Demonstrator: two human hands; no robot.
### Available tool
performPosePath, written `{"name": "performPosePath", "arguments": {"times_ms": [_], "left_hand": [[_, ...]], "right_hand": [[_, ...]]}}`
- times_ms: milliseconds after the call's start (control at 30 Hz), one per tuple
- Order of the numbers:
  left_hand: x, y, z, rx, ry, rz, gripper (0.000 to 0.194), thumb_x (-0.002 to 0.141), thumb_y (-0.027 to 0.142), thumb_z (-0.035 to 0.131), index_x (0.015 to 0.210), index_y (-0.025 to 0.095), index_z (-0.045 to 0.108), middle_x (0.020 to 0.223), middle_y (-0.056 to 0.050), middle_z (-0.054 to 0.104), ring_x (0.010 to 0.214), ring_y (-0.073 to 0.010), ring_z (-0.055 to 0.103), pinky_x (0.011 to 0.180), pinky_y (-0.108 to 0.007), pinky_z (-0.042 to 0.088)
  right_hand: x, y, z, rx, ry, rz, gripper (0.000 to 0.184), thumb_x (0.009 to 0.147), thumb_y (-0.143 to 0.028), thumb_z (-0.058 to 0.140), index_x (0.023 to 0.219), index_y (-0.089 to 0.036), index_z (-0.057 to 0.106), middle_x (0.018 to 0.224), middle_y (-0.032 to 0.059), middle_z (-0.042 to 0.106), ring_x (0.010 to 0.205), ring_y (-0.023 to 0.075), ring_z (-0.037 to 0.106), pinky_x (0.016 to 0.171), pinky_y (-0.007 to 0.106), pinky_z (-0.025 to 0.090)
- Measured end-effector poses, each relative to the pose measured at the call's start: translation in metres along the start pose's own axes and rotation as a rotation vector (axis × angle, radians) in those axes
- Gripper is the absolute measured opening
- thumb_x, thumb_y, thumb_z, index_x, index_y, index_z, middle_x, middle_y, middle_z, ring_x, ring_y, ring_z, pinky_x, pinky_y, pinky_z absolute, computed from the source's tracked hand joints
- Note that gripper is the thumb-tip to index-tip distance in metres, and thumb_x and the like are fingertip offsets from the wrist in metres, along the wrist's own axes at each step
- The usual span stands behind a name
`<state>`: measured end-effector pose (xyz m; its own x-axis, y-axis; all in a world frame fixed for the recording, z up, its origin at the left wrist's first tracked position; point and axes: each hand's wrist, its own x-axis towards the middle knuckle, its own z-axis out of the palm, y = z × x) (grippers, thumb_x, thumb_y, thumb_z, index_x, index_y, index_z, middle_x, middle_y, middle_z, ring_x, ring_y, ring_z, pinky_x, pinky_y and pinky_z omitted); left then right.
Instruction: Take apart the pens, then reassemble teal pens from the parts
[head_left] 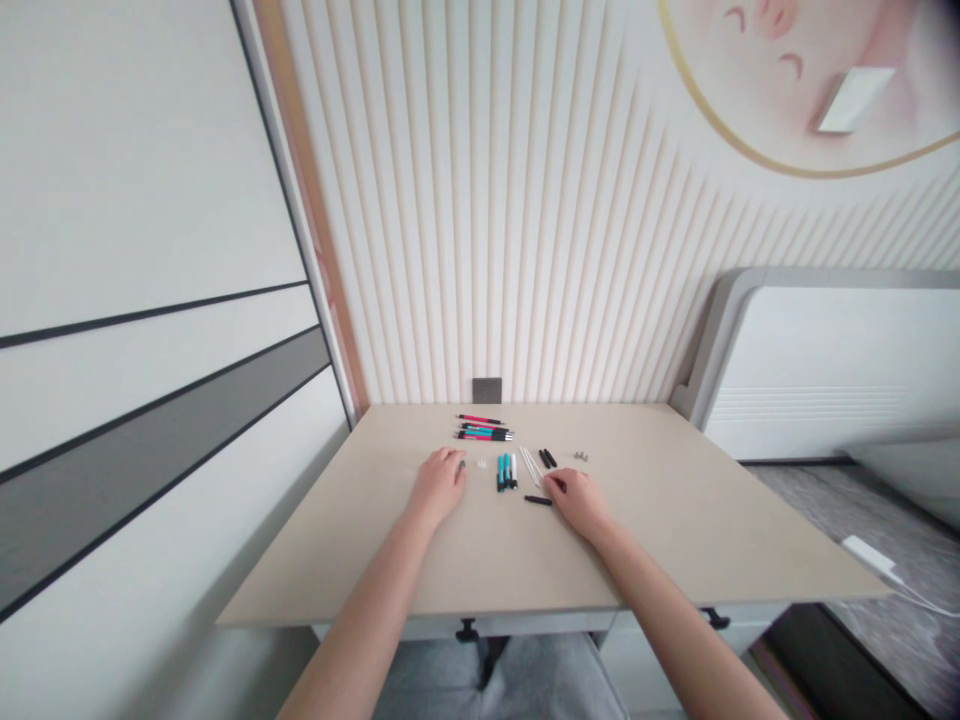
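1. So, in your head view, the teal pen barrels [505, 473] lie side by side on the beige tabletop [660, 530], with a white-and-black barrel at their right end.
2. Your left hand [439, 488] rests just left of the barrels, knuckles up and fingers curled downward. Its fingertips [455, 458] reach a small dark part [461, 465], but you cannot tell from this view whether the hand is gripping it.
3. Your right hand [579, 503] lies right of the barrels, relaxed and open, holding nothing. Its fingertips [559, 484] sit just beside a short black tube [538, 499], which lies nearer you than the barrels.
4. Just left of the barrels is a tiny clear piece [481, 463]. Just right of them, thin white rods [531, 466] lie next to two black pieces [548, 458], and small metal parts [580, 456] lie farther right.
5. Beyond the barrels, pink-and-black and teal-and-black pens [482, 430] lie roughly parallel in a loose group. Farther still, a dark grey box [487, 390] stands against the ribbed wall [450, 200].
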<state>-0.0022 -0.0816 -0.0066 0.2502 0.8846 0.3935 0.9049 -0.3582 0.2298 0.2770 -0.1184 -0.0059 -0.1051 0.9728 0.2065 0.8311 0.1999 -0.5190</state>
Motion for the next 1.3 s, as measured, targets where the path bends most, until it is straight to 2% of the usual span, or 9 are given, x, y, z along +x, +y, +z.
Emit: {"name": "performPosePath", "arguments": {"times_ms": [133,367,600,733,833,967,1067,1133,1300], "left_hand": [[0.001,0.002,-0.002,0.011,0.000,-0.010,0.030,0.090,0.019,0.049,0.118,0.020,0.059,0.116,-0.008,0.060,0.110,-0.0215,0.052,0.096,-0.033,0.039],[0.001,-0.001,-0.006,0.075,0.031,-0.165,0.031,0.091,0.013,0.043,0.116,0.018,0.060,0.113,-0.010,0.061,0.106,-0.0223,0.054,0.091,-0.034,0.041],[0.002,0.002,-0.006,0.050,0.017,-0.153,0.031,0.090,0.011,0.044,0.116,0.018,0.060,0.113,-0.010,0.062,0.107,-0.0219,0.055,0.093,-0.034,0.041],[0.002,0.000,-0.003,0.032,0.034,-0.112,0.031,0.090,0.012,0.045,0.115,0.018,0.061,0.111,-0.010,0.062,0.105,-0.0220,0.055,0.092,-0.034,0.042],[0.003,0.001,-0.002,-0.038,0.076,-0.016,0.027,0.091,0.014,0.046,0.114,0.018,0.061,0.110,-0.009,0.063,0.105,-0.0212,0.055,0.095,-0.035,0.042],[0.002,0.015,-0.008,-0.156,0.068,0.222,0.024,0.095,0.023,0.045,0.113,0.020,0.062,0.111,-0.008,0.063,0.105,-0.0205,0.055,0.095,-0.035,0.043],[-0.001,0.031,-0.013,-0.171,-0.025,0.419,0.025,0.096,0.025,0.046,0.115,0.022,0.061,0.105,-0.007,0.066,0.102,-0.0206,0.057,0.092,-0.037,0.044],[-0.003,0.040,-0.015,-0.155,-0.051,0.495,0.025,0.096,0.026,0.047,0.116,0.022,0.061,0.105,-0.008,0.066,0.101,-0.0210,0.057,0.091,-0.037,0.044],[-0.006,0.054,-0.012,-0.102,-0.052,0.613,0.022,0.097,0.027,0.046,0.108,0.021,0.063,0.100,-0.007,0.067,0.099,-0.0200,0.059,0.093,-0.037,0.043]], "right_hand": [[-0.001,-0.002,-0.001,0.010,-0.019,-0.050,0.028,0.091,-0.029,0.047,0.081,-0.019,0.071,0.082,0.0055,0.070,0.075,0.0157,0.060,0.067,0.022,0.035],[-0.002,-0.002,0.000,0.017,-0.001,-0.099,0.027,0.092,-0.031,0.048,0.080,-0.020,0.071,0.083,0.0046,0.070,0.075,0.0162,0.061,0.067,0.023,0.036],[-0.002,-0.003,0.001,0.030,-0.004,-0.106,0.027,0.092,-0.032,0.048,0.082,-0.020,0.071,0.084,0.0049,0.071,0.078,0.0172,0.062,0.070,0.024,0.038],[0.000,-0.001,0.002,0.119,0.017,-0.103,0.026,0.090,-0.034,0.049,0.088,-0.020,0.072,0.082,0.0043,0.070,0.075,0.0170,0.061,0.069,0.024,0.040],[0.002,0.000,0.004,0.227,0.068,-0.075,0.025,0.088,-0.037,0.053,0.091,-0.020,0.071,0.077,0.0032,0.069,0.068,0.0166,0.059,0.065,0.025,0.042],[0.003,-0.003,0.005,0.288,0.124,-0.131,0.026,0.086,-0.038,0.056,0.082,-0.019,0.072,0.080,0.0050,0.068,0.072,0.0173,0.060,0.068,0.027,0.044],[0.000,-0.009,0.005,0.331,0.090,-0.239,0.030,0.091,-0.037,0.049,0.093,-0.020,0.073,0.087,0.0067,0.069,0.075,0.0171,0.061,0.071,0.028,0.045],[-0.003,-0.013,0.006,0.368,0.051,-0.287,0.031,0.092,-0.037,0.047,0.102,-0.020,0.071,0.089,0.0063,0.070,0.077,0.0168,0.061,0.072,0.028,0.046],[-0.005,-0.018,0.010,0.457,-0.030,-0.233,0.038,0.087,-0.038,0.056,0.121,-0.022,0.059,0.085,0.0019,0.072,0.077,0.0170,0.063,0.075,0.030,0.049]]}}
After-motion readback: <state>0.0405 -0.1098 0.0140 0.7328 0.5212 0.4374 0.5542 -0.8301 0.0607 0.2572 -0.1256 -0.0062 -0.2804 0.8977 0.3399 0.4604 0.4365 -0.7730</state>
